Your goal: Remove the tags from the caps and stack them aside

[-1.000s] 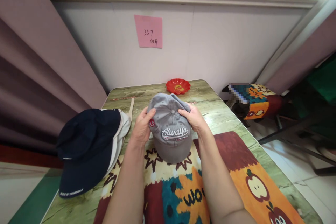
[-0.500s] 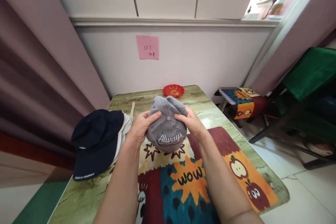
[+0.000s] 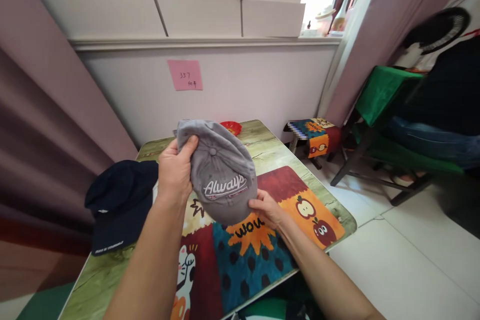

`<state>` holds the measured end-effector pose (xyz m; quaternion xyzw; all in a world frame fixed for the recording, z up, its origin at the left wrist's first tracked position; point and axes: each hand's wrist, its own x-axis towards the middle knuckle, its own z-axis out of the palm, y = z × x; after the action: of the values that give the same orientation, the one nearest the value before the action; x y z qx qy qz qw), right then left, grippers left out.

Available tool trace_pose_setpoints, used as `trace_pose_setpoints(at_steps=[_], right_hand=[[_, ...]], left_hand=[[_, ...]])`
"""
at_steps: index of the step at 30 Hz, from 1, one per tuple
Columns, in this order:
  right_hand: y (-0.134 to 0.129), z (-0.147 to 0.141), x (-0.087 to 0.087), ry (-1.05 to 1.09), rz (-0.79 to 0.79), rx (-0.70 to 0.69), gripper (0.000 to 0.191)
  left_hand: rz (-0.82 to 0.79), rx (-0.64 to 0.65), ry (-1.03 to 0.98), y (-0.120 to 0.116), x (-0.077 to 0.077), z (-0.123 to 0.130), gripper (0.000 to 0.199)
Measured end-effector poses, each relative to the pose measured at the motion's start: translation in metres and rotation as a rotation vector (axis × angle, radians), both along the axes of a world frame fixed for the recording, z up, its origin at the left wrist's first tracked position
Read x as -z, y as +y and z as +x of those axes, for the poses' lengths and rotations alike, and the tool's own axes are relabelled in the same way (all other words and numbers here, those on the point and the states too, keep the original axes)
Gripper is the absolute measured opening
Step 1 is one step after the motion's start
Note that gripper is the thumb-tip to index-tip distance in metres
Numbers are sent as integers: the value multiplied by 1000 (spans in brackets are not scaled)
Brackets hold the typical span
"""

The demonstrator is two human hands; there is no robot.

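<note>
Gripping a gray cap [image 3: 221, 166] with the fingers [image 3: 189, 146] of the left hand [image 3: 174, 172], with the thumb pressed over the crown at its far left end. Pinching it as well, nearer and lower, with the right hand [image 3: 272, 210], by the right edge close to the brim. Held up over a patterned mat [image 3: 258, 260], tilted, with "Always" facing upward. Reaching in steeply from lower left with the left forearm [image 3: 150, 255], and on a longer slant from lower right with the right forearm [image 3: 326, 275], across the front edge of the tabletop [image 3: 262, 145]. Tightest on the left, with a navy cap [image 3: 123, 195] just beside the left forearm. Limited at the back by the wall [image 3: 258, 80], with a red dish [image 3: 233, 128] near the back edge, partly hidden behind the gray cap. Roomier to the right, over the mat and a wood-grained strip, out to the slanting right edge. Dropping beyond that to pale floor tiles [image 3: 405, 255], with a green-covered chair [image 3: 388, 92] well apart.
</note>
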<state>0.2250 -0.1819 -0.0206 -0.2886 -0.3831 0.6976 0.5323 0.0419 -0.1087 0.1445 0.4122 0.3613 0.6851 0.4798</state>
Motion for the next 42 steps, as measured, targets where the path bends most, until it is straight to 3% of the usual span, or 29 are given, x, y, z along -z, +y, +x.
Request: trace_pose_setpoints(at_steps=[2,5,9,11,13,16,21,23,25,30,33,42], right_hand=[[-12,8,-8,140,-105,151,43],[-20,30,-27,179,-227,323,35],[-14,62,-45,118,-286,459,26],[-2,72,-50,122,-276,498,26],[17,79,-55,150,-263,537,26],[59,85,-68,174,-224,578,26],[136,106,-94,228,-105,633,22],[158,117,-92,240,-150,683,20],[170,126,-79,226,-297,723,16],[162,138,-13,156,-541,734,11],[150,144,16,136,-616,750,10],[120,141,43,109,-639,737,10]], left_hand=[[-63,-14,-14,7,16,-2,30],[-309,13,34,10,57,-6,26],[-501,185,299,-2,122,-11,52],[-440,136,562,-9,151,-13,55],[-273,8,846,-14,175,-15,45],[-64,-166,1056,-16,200,-17,30],[21,-163,1102,-15,210,-21,22],[15,-156,1084,-16,209,-22,23],[14,-149,1073,-16,208,-23,23],[25,-147,1081,-17,208,-23,23],[33,-143,1094,-17,208,-23,24],[30,-153,1082,-15,209,-21,24]])
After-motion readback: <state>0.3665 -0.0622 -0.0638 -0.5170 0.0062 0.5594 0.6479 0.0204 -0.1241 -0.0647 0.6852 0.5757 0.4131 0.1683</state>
